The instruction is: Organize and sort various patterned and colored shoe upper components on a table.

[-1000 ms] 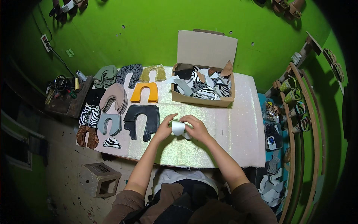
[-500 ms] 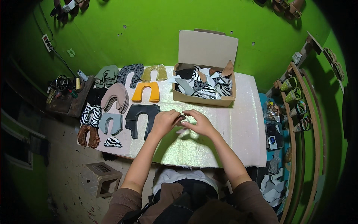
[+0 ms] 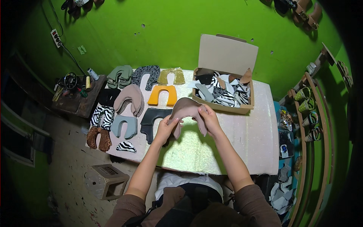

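Observation:
Both hands hold up a dusty-pink, U-shaped leather-like piece (image 3: 186, 107) above the table, its curve away from me and its two legs toward me. My left hand (image 3: 165, 129) is closed on the left leg, thumb on top. On the other leg, my right hand (image 3: 210, 119) grips with thumb and fingers. Close to the left hand lies a stack of black U-shaped pieces (image 3: 147, 128), partly hidden by it. A matching dusty-pink stack (image 3: 128, 99) sits farther left, and orange U-shaped pieces (image 3: 162, 95) lie just beyond.
An open cardboard box (image 3: 223, 108) of mixed scraps stands at the back right. More piles lie left: grey-blue (image 3: 130, 128), zebra (image 3: 102, 115), brown patterned (image 3: 99, 138), green (image 3: 120, 75), gold (image 3: 172, 76). A wooden rack (image 3: 315, 151) with sandals rises right; a stool (image 3: 107, 181) stands lower left.
The dusty-pink piece, barely visible between my hands before, is now spread out and facing up. My hands have moved from a close pinch to its two legs. The view has shifted slightly.

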Demonstrator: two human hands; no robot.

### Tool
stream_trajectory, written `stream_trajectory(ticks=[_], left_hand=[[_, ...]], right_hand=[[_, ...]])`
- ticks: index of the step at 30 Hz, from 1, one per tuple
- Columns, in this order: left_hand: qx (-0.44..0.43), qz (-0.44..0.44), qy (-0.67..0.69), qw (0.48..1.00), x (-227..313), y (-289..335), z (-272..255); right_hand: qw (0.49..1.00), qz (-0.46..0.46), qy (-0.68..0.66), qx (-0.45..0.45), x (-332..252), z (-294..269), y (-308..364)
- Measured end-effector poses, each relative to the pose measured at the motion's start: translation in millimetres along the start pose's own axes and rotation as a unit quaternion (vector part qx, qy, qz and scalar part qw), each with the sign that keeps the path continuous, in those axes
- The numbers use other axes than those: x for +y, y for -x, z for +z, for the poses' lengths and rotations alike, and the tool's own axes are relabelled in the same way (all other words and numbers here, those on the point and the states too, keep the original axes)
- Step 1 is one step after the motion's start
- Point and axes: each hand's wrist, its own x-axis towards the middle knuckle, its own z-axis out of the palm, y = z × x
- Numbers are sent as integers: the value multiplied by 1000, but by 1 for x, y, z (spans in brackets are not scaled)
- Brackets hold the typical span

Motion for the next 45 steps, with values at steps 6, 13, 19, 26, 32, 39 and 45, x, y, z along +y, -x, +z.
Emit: stream_trajectory(ticks=[6,13,19,26,32,39,45], left_hand=[[89,-12,33,995,17,-15,-82],[174,3,-65,983,23,-41,-224],[211,56,-228,949,22,-82,-325],[205,114,-411,881,58,-122,-333],[69,203,-600,771,38,-116,-331],[25,144,-706,693,3,-114,-329],[28,143,-718,681,3,-102,-307]], right_hand=[[989,142,-16,38,41,52,-36],[982,175,-63,38,113,146,-104],[980,168,-82,67,156,209,-164],[965,82,184,170,145,235,-204],[846,-120,487,180,158,232,-201],[671,-115,732,-9,189,237,-183],[680,-131,721,25,189,224,-162]])
